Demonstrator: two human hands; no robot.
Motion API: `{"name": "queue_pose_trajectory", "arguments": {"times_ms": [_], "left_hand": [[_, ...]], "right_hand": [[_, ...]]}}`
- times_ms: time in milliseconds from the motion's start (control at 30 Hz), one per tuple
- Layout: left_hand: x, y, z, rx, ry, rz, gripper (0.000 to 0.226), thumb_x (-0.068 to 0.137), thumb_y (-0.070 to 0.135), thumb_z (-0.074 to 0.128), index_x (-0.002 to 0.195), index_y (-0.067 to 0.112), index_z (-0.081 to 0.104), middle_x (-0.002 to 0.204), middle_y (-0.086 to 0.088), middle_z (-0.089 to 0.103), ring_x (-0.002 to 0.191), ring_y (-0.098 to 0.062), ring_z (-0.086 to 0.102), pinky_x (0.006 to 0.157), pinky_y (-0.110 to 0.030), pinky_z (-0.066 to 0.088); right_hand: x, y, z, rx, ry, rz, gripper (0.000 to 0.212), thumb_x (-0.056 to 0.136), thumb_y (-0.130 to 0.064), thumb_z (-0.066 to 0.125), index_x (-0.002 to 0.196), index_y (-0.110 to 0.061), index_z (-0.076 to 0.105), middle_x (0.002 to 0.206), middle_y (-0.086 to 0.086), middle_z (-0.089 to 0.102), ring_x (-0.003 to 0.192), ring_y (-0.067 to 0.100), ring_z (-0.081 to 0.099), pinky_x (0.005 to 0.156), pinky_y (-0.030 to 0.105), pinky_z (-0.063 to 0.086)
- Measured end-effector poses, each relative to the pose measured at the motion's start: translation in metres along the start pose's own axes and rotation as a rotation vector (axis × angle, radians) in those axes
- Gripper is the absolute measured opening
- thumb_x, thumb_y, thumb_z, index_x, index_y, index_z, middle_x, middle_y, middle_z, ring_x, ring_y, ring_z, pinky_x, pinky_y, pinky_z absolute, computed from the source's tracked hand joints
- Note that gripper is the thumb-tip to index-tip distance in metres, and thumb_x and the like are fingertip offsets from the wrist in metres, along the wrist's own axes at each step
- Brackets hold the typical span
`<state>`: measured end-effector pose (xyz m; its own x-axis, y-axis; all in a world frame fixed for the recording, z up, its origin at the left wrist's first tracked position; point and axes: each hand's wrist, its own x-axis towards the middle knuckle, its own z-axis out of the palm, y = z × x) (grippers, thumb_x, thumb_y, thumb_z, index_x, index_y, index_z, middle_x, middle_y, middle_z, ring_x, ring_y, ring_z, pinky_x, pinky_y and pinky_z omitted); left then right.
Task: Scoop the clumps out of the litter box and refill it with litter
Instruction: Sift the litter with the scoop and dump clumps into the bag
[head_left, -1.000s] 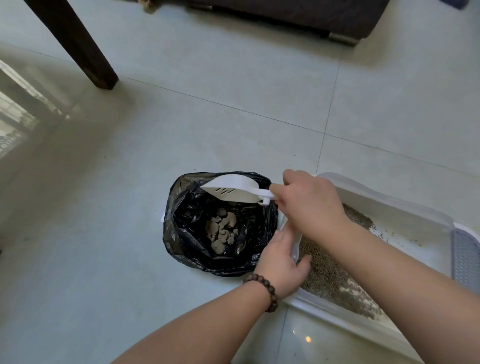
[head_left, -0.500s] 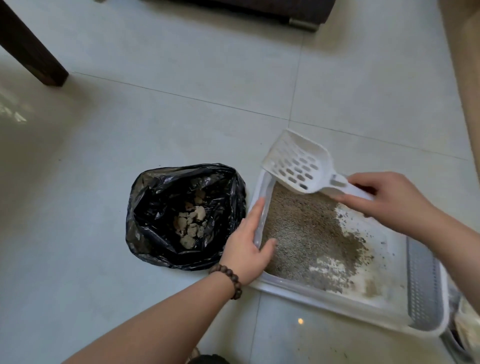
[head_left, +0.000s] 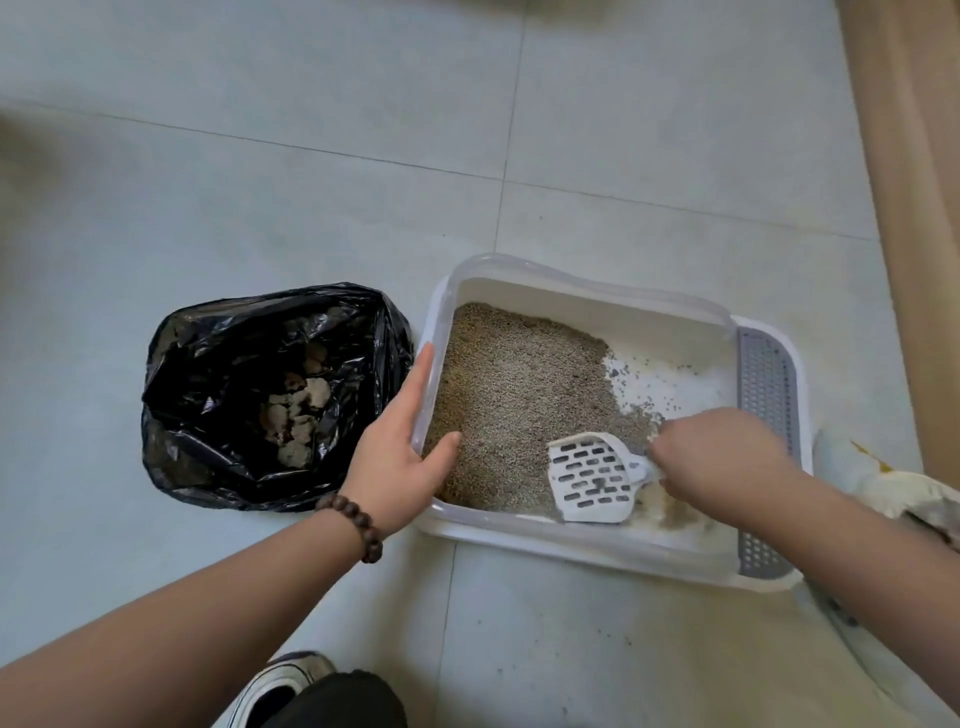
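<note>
On the tiled floor (head_left: 260, 171) I see the white litter box (head_left: 587, 278), and I look down into it from above. Grey-brown litter (head_left: 519, 395) covers the left part of its bottom, while the right part is mostly bare white plastic with some loose grains. A grey perforated step (head_left: 766, 384) runs along the right end of the box.

My left hand (head_left: 400, 452) rests on the left wall of the box: the fingers lie straight along the outside of the rim and the thumb hangs inside, over the litter. It is an open hand, it does not clutch anything. A bracelet (head_left: 356, 522) of dark wooden beads sits on this wrist.

My right hand (head_left: 719, 457) grips the handle of the white scoop (head_left: 592, 478), with the fingers curled round it. The slotted blade points left and lies low in the box, near the front wall, at the edge of the litter. I cannot tell if it touches the bottom.

Just left of the box stands a black bag (head_left: 223, 405), open at the top, with pale clumps (head_left: 298, 410) lying inside it.

At the lower edge I see a shoe (head_left: 280, 686), and at the right edge a light sack (head_left: 883, 483), partly cut off.
</note>
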<state>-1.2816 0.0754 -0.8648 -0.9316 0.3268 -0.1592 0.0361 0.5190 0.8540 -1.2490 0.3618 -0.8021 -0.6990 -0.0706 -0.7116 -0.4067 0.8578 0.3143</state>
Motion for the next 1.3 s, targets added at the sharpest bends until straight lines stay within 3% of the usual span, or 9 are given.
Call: {"name": "queue_pose_trajectory", "arguments": {"times_ms": [100,200,267,367,533,633,933,1067,1300], "left_hand": [[0.000,-0.003,0.001,-0.011,-0.007,0.027,0.082,0.076,0.050,0.049,0.148,0.048,0.009,0.130,0.050,0.029,0.070,-0.001,0.036,0.063,-0.004,0.037],[0.000,-0.002,0.002,-0.031,-0.001,0.033,0.081,0.077,0.051,0.049,0.149,0.044,0.011,0.133,0.051,0.026,0.071,0.009,0.030,0.067,0.002,0.036],[0.000,0.002,0.003,-0.042,0.011,0.023,0.078,0.080,0.053,0.046,0.150,0.038,0.014,0.133,0.051,0.025,0.073,0.015,0.036,0.071,0.006,0.034],[0.000,0.006,0.004,-0.070,0.030,0.025,0.071,0.087,0.051,0.036,0.151,0.026,0.017,0.136,0.042,0.024,0.103,0.030,0.040,0.087,0.007,0.025],[-0.001,0.002,0.007,-0.104,0.048,0.056,0.059,0.097,0.040,0.024,0.150,0.017,0.018,0.132,0.052,0.028,0.123,0.024,0.031,0.098,0.000,0.023],[-0.002,0.002,0.008,-0.132,0.061,0.053,0.051,0.100,0.030,0.024,0.150,0.020,0.018,0.145,0.040,0.021,0.136,0.013,0.022,0.106,-0.005,0.019],[0.000,0.001,0.006,-0.175,0.028,0.020,0.055,0.096,0.036,0.025,0.149,0.024,0.018,0.150,0.027,0.021,0.140,0.007,0.019,0.111,-0.010,0.017],[0.000,0.002,0.005,-0.192,0.002,-0.001,0.052,0.097,0.036,0.025,0.148,0.030,0.016,0.150,0.029,0.020,0.140,0.008,0.019,0.113,-0.013,0.017],[0.002,-0.007,0.004,-0.316,-0.049,-0.058,0.054,0.097,0.039,0.027,0.150,0.032,0.017,0.157,0.017,0.020,0.145,-0.004,0.015,0.119,-0.045,0.013]], "right_hand": [[0.008,-0.015,-0.012,0.068,0.018,-0.049,0.026,0.084,-0.006,0.052,0.060,-0.014,0.043,0.061,-0.001,0.051,0.059,0.018,0.058,0.052,0.028,0.047],[0.023,-0.039,-0.015,0.174,0.039,-0.091,0.018,0.084,-0.010,0.054,0.067,-0.014,0.054,0.063,0.000,0.056,0.061,0.019,0.061,0.056,0.031,0.054],[0.036,-0.053,-0.014,0.212,0.071,-0.106,0.014,0.085,-0.015,0.056,0.071,-0.013,0.060,0.061,0.000,0.056,0.056,0.021,0.059,0.047,0.026,0.045],[0.048,-0.062,-0.016,0.276,0.128,-0.135,0.014,0.083,-0.015,0.055,0.070,-0.011,0.059,0.059,0.002,0.054,0.054,0.022,0.056,0.042,0.022,0.034],[0.056,-0.055,-0.006,0.435,0.173,-0.204,0.021,0.086,-0.028,0.056,0.070,-0.015,0.050,0.068,0.002,0.055,0.062,0.023,0.055,0.046,0.026,0.031],[0.061,-0.054,0.003,0.609,0.150,-0.211,0.020,0.083,-0.025,0.058,0.066,-0.016,0.051,0.065,0.002,0.054,0.057,0.019,0.050,0.048,0.029,0.037],[0.063,-0.048,0.023,1.072,0.146,-0.269,0.009,0.081,-0.031,0.068,0.088,-0.029,0.073,0.071,-0.004,0.066,0.064,0.015,0.059,0.053,0.030,0.036],[0.060,-0.052,0.028,1.046,0.134,-0.261,0.010,0.081,-0.034,0.068,0.090,-0.030,0.072,0.074,-0.004,0.067,0.067,0.015,0.060,0.055,0.031,0.040],[0.057,-0.049,0.028,1.051,0.182,-0.230,0.020,0.081,-0.036,0.069,0.101,-0.037,0.070,0.083,-0.009,0.066,0.076,0.011,0.059,0.061,0.029,0.042]]}}
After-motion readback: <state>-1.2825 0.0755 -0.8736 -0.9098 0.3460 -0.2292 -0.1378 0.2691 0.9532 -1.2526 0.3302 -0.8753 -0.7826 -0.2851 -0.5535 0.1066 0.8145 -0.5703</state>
